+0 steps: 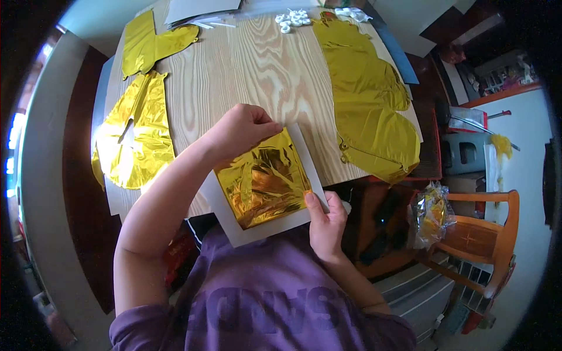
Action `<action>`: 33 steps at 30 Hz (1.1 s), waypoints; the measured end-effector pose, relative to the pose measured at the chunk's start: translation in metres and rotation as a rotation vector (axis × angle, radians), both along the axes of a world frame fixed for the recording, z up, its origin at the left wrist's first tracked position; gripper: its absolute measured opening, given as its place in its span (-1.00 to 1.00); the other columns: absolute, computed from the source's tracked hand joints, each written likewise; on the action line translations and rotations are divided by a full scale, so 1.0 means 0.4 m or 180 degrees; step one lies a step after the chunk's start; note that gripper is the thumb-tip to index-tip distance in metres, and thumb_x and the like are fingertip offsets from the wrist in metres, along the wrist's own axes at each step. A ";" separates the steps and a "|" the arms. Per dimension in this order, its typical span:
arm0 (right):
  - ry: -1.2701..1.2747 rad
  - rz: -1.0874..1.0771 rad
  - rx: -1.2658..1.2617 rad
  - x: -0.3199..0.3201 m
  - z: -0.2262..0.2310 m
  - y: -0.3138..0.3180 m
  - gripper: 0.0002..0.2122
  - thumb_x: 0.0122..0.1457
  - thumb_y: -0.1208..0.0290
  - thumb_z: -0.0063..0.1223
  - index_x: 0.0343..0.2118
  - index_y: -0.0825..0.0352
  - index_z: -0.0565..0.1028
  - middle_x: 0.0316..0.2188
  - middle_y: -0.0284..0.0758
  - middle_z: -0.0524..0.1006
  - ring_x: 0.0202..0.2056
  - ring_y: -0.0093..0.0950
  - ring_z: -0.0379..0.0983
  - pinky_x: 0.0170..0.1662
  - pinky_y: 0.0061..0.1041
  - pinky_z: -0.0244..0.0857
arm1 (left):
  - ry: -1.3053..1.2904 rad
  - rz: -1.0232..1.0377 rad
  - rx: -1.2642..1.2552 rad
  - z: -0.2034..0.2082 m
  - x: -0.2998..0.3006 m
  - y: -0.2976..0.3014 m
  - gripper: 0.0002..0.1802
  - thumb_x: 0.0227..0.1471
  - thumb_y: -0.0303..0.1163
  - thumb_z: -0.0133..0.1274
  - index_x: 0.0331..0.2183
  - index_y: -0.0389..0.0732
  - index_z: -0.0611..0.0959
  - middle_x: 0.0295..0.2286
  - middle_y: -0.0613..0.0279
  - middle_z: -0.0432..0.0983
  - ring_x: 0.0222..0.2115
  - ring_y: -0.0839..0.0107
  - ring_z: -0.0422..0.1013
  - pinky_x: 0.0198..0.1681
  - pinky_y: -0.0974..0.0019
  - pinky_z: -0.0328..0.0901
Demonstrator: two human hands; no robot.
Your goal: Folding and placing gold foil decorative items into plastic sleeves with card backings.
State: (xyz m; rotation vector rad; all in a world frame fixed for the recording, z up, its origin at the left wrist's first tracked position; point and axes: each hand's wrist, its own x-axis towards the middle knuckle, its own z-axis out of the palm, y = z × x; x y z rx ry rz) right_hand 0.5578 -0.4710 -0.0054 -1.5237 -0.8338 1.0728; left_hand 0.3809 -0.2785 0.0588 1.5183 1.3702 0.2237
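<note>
In front of my chest is a white card [313, 153] with a folded gold foil sheet [263, 181] lying on it, creased and shiny, like a deflated foil balloon. My right hand [328, 225] grips the card's lower right edge, its thumb pressing over the foil. The fingers of my left hand [249, 126] are pinched together at the foil's top edge; the exact spot they grip is partly hidden. Flat gold foil balloons lie on the wooden table beyond: a large wavy one [366, 99] on the right, an angular one [140, 47] at the far left, and a crumpled one [146, 134] nearer on the left.
Small white pieces [293, 19] sit at the table's far edge [252, 52], with white strips [213, 23] and grey sheets [202, 10] left of them. On the right, a wooden chair [483, 234] bears a clear bag [432, 213] with gold contents. A grey-blue stool [465, 153] stands behind it.
</note>
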 end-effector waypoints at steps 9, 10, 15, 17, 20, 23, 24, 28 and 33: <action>0.0162 -0.0062 -0.0105 -0.012 0.002 0.007 -0.83 0.28 0.35 0.18 -0.28 0.38 0.53 -0.38 -0.51 0.54 -0.35 -0.75 0.32 -0.21 -0.68 0.25 | -0.0003 -0.0274 0.0010 -0.005 -0.025 0.009 -0.69 0.07 -0.24 0.21 -0.33 -0.35 0.68 -0.50 0.19 0.60 -0.50 0.48 0.47 -0.38 0.35 0.36; 0.0117 -0.0069 -0.0119 -0.011 0.002 0.007 -0.82 0.28 0.35 0.18 -0.28 0.38 0.53 -0.38 -0.51 0.54 -0.34 -0.75 0.32 -0.21 -0.68 0.25 | 0.0157 -0.0237 -0.0011 0.012 -0.018 0.005 -0.67 0.05 -0.24 0.21 -0.32 -0.36 0.70 -0.46 0.09 0.65 -0.43 0.40 0.54 -0.28 0.29 0.42; -0.0062 -0.0069 -0.0075 -0.007 -0.018 0.005 -0.80 0.28 0.33 0.18 -0.30 0.38 0.51 -0.39 -0.50 0.53 -0.34 -0.75 0.32 -0.21 -0.69 0.24 | 0.0376 -0.0295 0.0278 -0.006 -0.017 -0.003 -0.65 0.03 -0.21 0.20 -0.33 -0.36 0.70 -0.43 -0.03 0.64 -0.40 0.19 0.58 -0.25 0.21 0.43; -0.0088 -0.0096 -0.0154 -0.005 -0.021 0.005 -0.81 0.28 0.33 0.18 -0.30 0.38 0.50 -0.38 -0.50 0.53 -0.34 -0.75 0.32 -0.21 -0.69 0.24 | 0.0488 -0.0337 0.0671 -0.013 -0.015 -0.009 -0.63 0.02 -0.17 0.22 -0.37 -0.35 0.67 -0.48 -0.01 0.61 -0.45 0.16 0.56 -0.30 0.17 0.42; 0.0030 -0.0175 -0.0183 -0.014 -0.016 0.009 -0.81 0.28 0.34 0.17 -0.31 0.38 0.50 -0.38 -0.50 0.52 -0.34 -0.76 0.32 -0.21 -0.70 0.24 | 0.0550 -0.0320 0.1430 -0.054 -0.021 -0.020 -0.58 0.00 -0.09 0.25 -0.46 -0.31 0.62 -0.57 0.03 0.55 -0.53 0.16 0.52 -0.38 0.10 0.40; 0.0069 -0.0244 -0.0171 -0.014 -0.029 0.007 -0.83 0.28 0.38 0.17 -0.29 0.39 0.48 -0.38 -0.49 0.52 -0.34 -0.76 0.33 -0.22 -0.71 0.25 | 0.0862 -0.0375 0.1747 -0.056 -0.008 -0.027 -0.52 0.00 0.02 0.22 -0.51 -0.26 0.60 -0.54 -0.01 0.57 -0.46 0.04 0.55 -0.31 0.05 0.41; 0.0064 -0.0250 -0.0166 -0.016 -0.033 0.007 -0.84 0.27 0.40 0.18 -0.29 0.39 0.47 -0.38 -0.48 0.52 -0.34 -0.76 0.34 -0.22 -0.71 0.26 | 0.1041 -0.0388 0.1786 -0.051 -0.006 -0.033 -0.50 0.01 0.06 0.20 -0.52 -0.24 0.59 -0.54 -0.01 0.57 -0.46 0.03 0.54 -0.30 0.03 0.41; -0.0054 -0.0564 0.0183 -0.040 -0.017 0.021 -0.83 0.25 0.46 0.18 -0.24 0.38 0.40 -0.40 -0.44 0.50 -0.36 -0.72 0.36 -0.25 -0.66 0.29 | 0.1458 -0.0599 0.2144 -0.052 -0.018 -0.034 -0.43 0.00 0.19 0.14 -0.52 -0.20 0.60 -0.52 0.04 0.58 -0.45 0.03 0.55 -0.34 0.00 0.40; -0.0371 -0.0619 0.0298 -0.054 -0.020 0.046 -0.76 0.26 0.50 0.15 -0.15 0.38 0.30 -0.38 -0.36 0.47 -0.35 -0.64 0.39 -0.25 -0.60 0.32 | 0.1585 -0.0559 0.2453 -0.074 -0.022 -0.011 -0.42 -0.02 0.24 0.15 -0.52 -0.16 0.61 -0.52 0.13 0.57 -0.45 0.10 0.53 -0.25 0.05 0.34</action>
